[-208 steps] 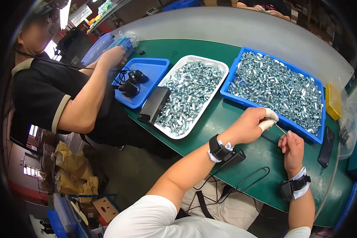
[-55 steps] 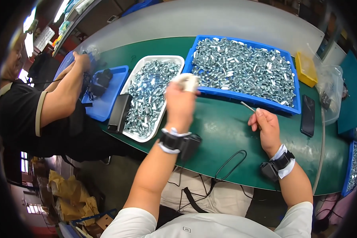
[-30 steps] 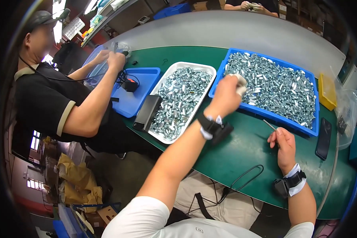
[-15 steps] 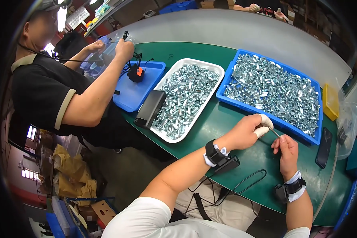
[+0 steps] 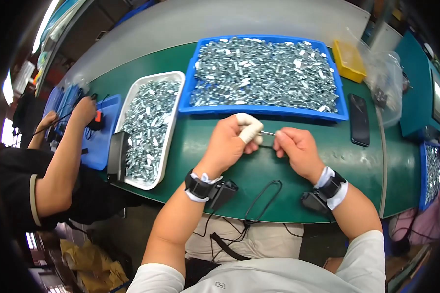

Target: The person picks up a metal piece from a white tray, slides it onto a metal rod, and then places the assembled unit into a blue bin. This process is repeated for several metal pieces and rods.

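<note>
My left hand [image 5: 234,139], with pale covers on its thumb and forefinger, is closed in a pinch over the green table. What sits between those fingertips is mostly hidden. A thin metal rod [image 5: 269,133] runs from there across to my right hand [image 5: 297,149], whose bare thumb and forefinger grip its other end. Just beyond both hands stands a large blue tray [image 5: 269,112] heaped with small shiny metal pieces [image 5: 264,73]. To the left, a white tray [image 5: 167,141] holds more such pieces [image 5: 149,127].
A dark box-shaped device [image 5: 117,155] rests at the white tray's left edge. Farther left, a co-worker's hands [image 5: 85,110] handle cables above a blue tray [image 5: 111,110]. At right are a black phone [image 5: 359,119], a yellow bin [image 5: 349,63] and a clear bag [image 5: 388,88]. A cable loop [image 5: 264,202] lies near the front edge.
My view has swung to the right, so the trays and co-worker appear farther left. My hands still hold together around the thin rod, which now lies closer to level in the picture.
</note>
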Motion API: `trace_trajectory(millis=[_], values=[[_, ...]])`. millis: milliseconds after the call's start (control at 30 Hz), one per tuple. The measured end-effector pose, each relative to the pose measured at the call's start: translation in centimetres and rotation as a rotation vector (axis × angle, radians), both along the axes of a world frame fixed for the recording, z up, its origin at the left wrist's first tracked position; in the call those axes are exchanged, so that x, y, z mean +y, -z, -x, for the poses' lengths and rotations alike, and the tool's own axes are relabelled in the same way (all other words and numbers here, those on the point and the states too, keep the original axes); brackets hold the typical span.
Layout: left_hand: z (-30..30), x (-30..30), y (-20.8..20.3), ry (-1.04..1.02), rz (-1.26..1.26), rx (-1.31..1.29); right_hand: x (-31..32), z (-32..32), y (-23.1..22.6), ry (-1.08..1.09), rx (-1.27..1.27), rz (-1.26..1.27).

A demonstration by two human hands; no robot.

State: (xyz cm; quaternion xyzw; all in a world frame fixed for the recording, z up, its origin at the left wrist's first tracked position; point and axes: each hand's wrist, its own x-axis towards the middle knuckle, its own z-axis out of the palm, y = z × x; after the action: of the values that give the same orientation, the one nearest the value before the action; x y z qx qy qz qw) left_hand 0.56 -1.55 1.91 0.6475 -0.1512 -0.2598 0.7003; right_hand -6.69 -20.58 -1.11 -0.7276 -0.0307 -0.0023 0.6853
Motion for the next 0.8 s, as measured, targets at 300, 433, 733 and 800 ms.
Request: trace_trajectory(millis=[300,433,733,800], values=[[1.5,-0.7,0.7,0.002,-0.031,0.122,0.8,0.2,0.3,-0.038,-0.206,0.233],[1.7,-1.3,1.8,0.004,-0.002,0.010,0.0,0.5,0.0,-0.056,0.011,0.101],[1.9,-0.6,-0.8,0.011,0.001,-0.415,-0.2,0.1,-0.4,-0.092,0.049,-0.138],[1.8,-0.4,-0.8,0.006,-0.035,-0.437,-0.2,0.1,-0.3,-0.034,0.048,-0.165]])
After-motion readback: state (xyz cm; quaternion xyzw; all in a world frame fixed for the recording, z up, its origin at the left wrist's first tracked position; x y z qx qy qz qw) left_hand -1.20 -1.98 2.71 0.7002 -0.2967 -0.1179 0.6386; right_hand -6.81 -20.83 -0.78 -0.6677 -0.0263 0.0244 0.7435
